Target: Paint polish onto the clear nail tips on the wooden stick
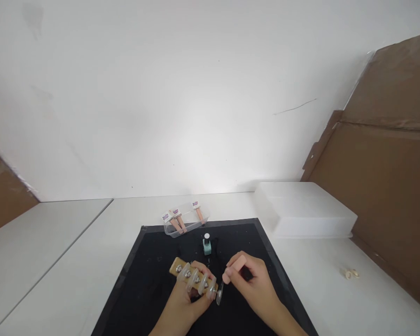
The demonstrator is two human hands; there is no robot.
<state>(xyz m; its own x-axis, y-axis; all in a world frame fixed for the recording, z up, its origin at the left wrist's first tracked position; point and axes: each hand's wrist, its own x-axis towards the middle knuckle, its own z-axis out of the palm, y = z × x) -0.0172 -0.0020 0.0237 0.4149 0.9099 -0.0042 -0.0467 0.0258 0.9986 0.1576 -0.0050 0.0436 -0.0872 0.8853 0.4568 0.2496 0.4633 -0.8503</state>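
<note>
My left hand (185, 303) is closed around a wooden nail-tip stand (174, 266). Clear false nails (193, 278) stand in a row on its metal posts, with one more clear nail (220, 295) sticking out at the right end. Between the thumb and fingers of my right hand (257, 284) is a short peach nail buffer (236, 268), its lower end close to that last nail. I cannot tell whether the two touch. Behind both hands, a teal nail polish bottle (207, 246) stands upright on the black mat (154, 252).
A clear plastic tray (187, 226) at the mat's back edge holds several peach sticks with white labels (175, 223). A white translucent bin (304, 210) sits at the back right. Small cream rings (350, 273) lie on the white table at right, by a brown cardboard panel (388, 186).
</note>
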